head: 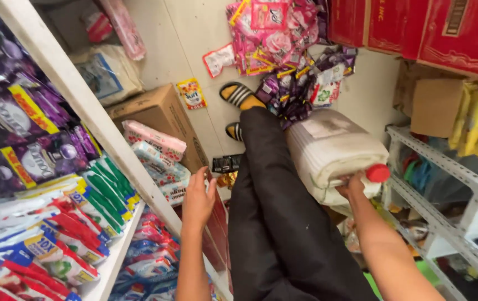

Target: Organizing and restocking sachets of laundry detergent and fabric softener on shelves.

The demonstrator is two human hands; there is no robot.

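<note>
My right hand (pixel 352 183) grips the handle of a large white plastic jerrycan (pixel 333 151) with a red cap (pixel 377 173), held on its side beside my dark trouser leg (pixel 272 212). My left hand (pixel 198 199) hangs empty, fingers loosely apart, close to the edge of a white shelf (pixel 117 146) and a brown cardboard box (pixel 164 111). My feet in striped sandals (pixel 238 95) stand on the pale tiled floor.
Left shelves hold purple, green and red sachet packs (pixel 38 167). Pink and purple sachet bundles (pixel 283 39) lie on the floor ahead. Red cartons (pixel 450 30) sit top right. A grey metal rack (pixel 450 167) with yellow packets stands right. The aisle is narrow.
</note>
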